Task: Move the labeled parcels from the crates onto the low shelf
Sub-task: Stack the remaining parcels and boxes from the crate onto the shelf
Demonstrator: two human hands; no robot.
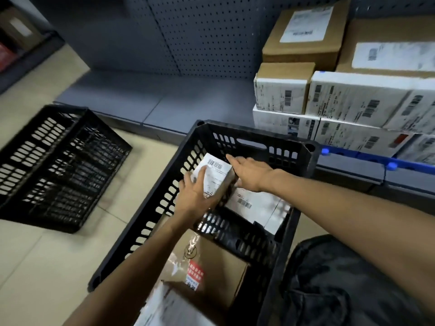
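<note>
Left hand fingers grasping small labeled parcel, inside black crate. Right hand fingers straight, released, just right of parcel. Low shelf beyond fingertips.

In black crate, frame centre: small white-labelled parcel tilted, barcode up, at far end; flat white parcel and brown box lie nearer. Upper right, labelled parcels stacked on grey low shelf.

A grey pegboard panel fills the upper middle, beige floor tiles the lower left, dark fabric the lower right.
</note>
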